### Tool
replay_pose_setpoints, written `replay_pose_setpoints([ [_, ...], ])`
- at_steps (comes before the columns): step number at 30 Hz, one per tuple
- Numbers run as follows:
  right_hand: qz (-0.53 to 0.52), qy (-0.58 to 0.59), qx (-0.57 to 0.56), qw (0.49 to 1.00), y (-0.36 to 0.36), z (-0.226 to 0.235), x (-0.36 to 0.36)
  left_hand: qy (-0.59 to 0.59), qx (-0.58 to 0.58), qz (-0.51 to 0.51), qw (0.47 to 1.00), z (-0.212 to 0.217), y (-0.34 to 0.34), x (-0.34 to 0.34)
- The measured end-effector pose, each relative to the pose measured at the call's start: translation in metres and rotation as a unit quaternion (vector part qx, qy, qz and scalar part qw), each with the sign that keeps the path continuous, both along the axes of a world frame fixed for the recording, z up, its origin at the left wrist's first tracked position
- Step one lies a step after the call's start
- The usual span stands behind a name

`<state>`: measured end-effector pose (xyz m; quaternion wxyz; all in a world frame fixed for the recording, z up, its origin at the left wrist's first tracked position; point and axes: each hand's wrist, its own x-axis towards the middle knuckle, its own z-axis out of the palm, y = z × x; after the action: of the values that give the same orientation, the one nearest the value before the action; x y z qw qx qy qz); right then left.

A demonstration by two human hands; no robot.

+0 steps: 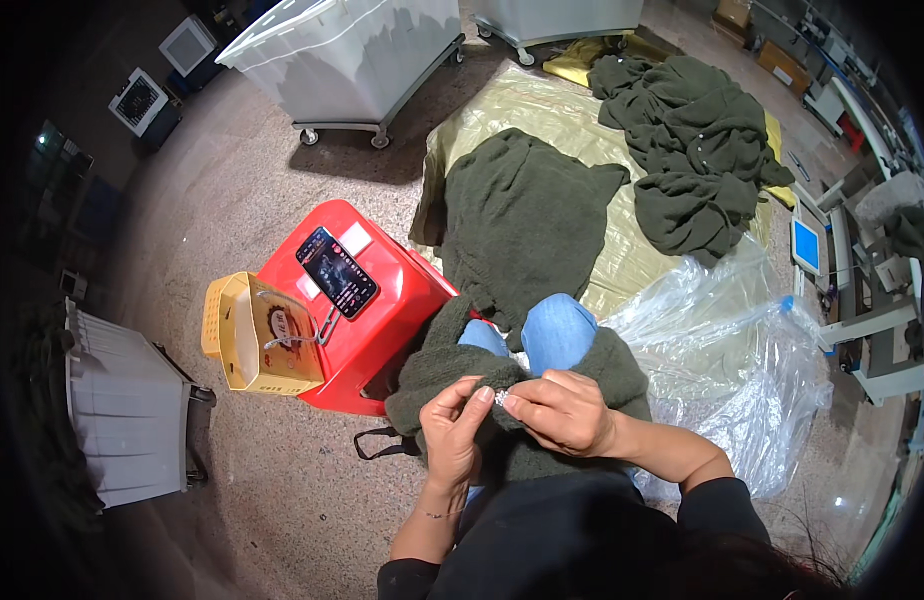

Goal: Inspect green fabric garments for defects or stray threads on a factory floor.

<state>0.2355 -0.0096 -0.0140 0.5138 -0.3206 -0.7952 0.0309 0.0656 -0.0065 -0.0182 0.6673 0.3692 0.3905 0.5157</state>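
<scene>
A dark green knit garment [432, 375] is bunched over my lap and knees. My left hand [450, 425] is closed on a fold of it, thumb and forefinger pinched together. Between the fingertips of both hands shows a small shiny white piece [501, 397], like a decorative button; it is too small to make out fully. My right hand [564, 412] pinches it from the right side, its other fingers curled in. Whether the piece is fixed to the knit cannot be told.
At my left stands a red plastic stool [344, 375] bearing a lit phone [337, 272] and, at its edge, a yellow paper bag [287, 345]. Ahead, more green knits [527, 205] lie on yellow sheeting [627, 255]. Clear plastic [747, 390] spreads rightward. Wheeled bins [352, 70] stand beyond.
</scene>
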Motion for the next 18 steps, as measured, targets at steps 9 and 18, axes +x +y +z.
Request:
replay_pose_setpoints([
  [9, 0.031, 0.022, -0.104, 0.994, 0.002, 0.000, -0.005, 0.111, 0.067, 0.029, 0.991, -0.020, 0.001, -0.013],
  [18, 0.257, -0.055, -0.470, 0.842, 0.037, 0.039, 0.021, 0.169, 0.152, -0.098, 0.969, -0.012, -0.003, -0.023],
])
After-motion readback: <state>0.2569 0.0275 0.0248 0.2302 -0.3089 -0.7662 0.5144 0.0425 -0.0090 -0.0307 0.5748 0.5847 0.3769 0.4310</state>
